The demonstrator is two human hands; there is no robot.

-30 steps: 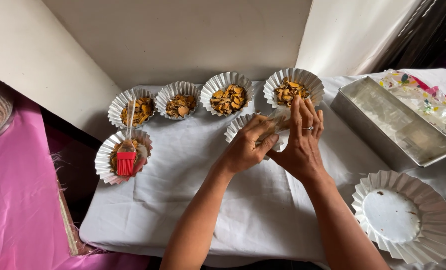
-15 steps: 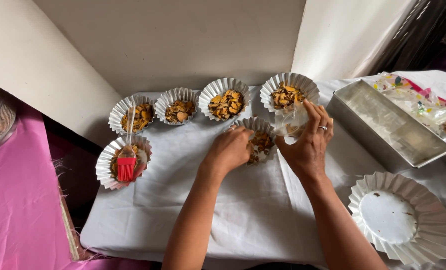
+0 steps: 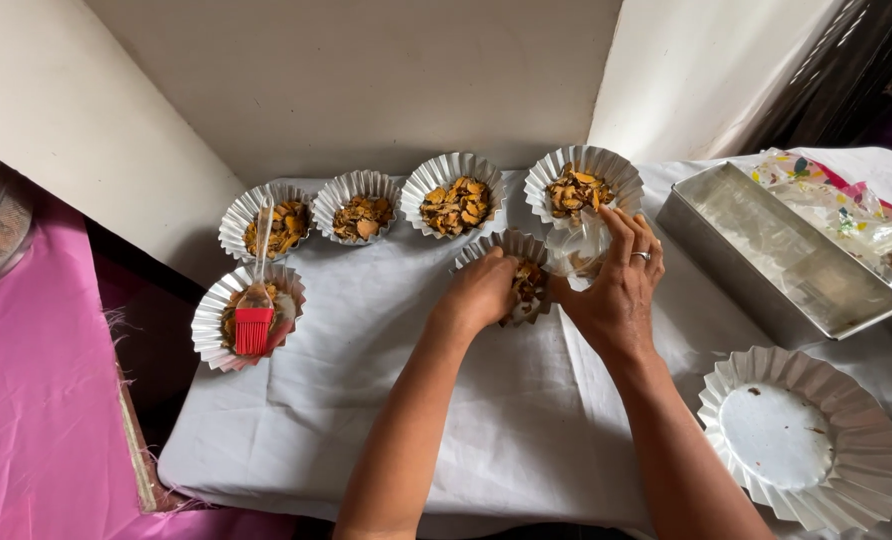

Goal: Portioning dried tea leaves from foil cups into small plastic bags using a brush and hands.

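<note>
Fingers of the left hand were curled down into the foil cup at the frame centre, touching its filling. Just right, the right hand pinched a clear plastic bag.

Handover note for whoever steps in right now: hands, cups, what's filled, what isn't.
Left hand: resting in the front fluted foil cup, grip closed over the snack mix inside.
Right hand: holding a small clear plastic bag beside that cup, ring on one finger.
Done: four filled cups in the back row, plus one at front left with a red brush lying on it.
Left: the cup under the hands looks part filled; larger empty foil plate at right. Metal tray behind it.
</note>
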